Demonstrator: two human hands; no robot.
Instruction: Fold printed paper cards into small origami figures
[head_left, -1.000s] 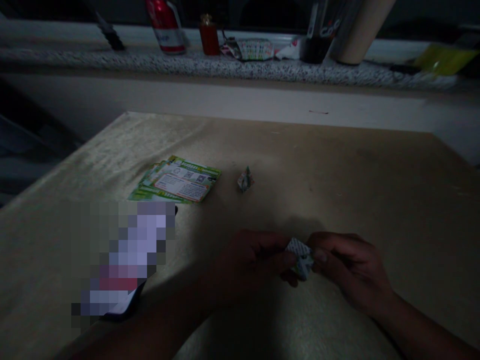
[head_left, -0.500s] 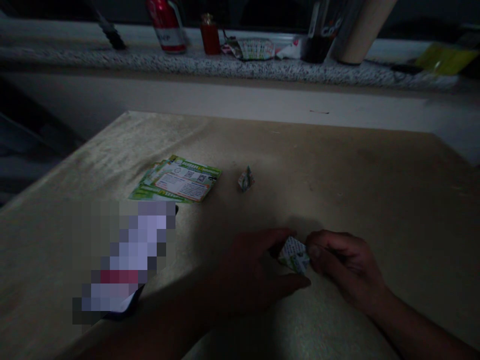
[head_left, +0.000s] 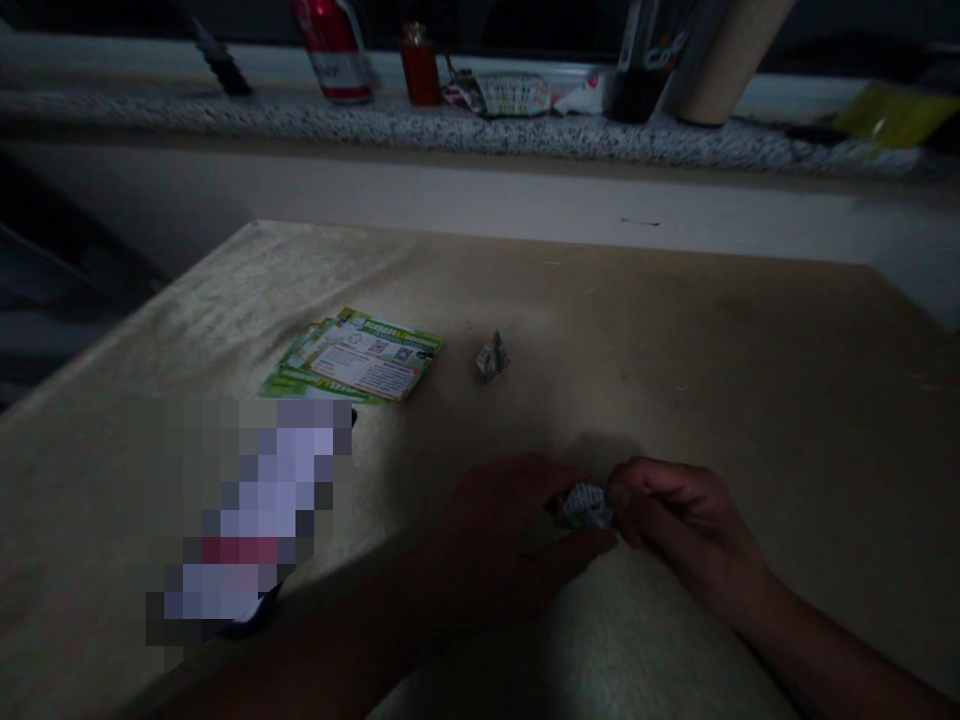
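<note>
A small folded piece of printed paper [head_left: 587, 508], white with green, is between my two hands near the front of the table. My right hand [head_left: 686, 525] pinches its right corner between thumb and fingers. Around its left side curves my left hand [head_left: 517, 525], fingers at the far edge and thumb at the near edge, closed on it. Part of the paper is hidden by the fingers. Farther back stands a small folded paper shape [head_left: 493, 358] with a pointed top.
A fanned stack of green and white leaflets [head_left: 367, 355] lies left of the paper shape. Nearer is a phone-like object [head_left: 266, 510], blurred out. On the granite sill [head_left: 390, 128] stand a red can [head_left: 334, 55], a small red bottle [head_left: 421, 72] and a dark bottle [head_left: 637, 75].
The folded paper between my hands has tilted or been squeezed and now looks flatter. My left fingers and thumb have come closer together. The other things stay put.
</note>
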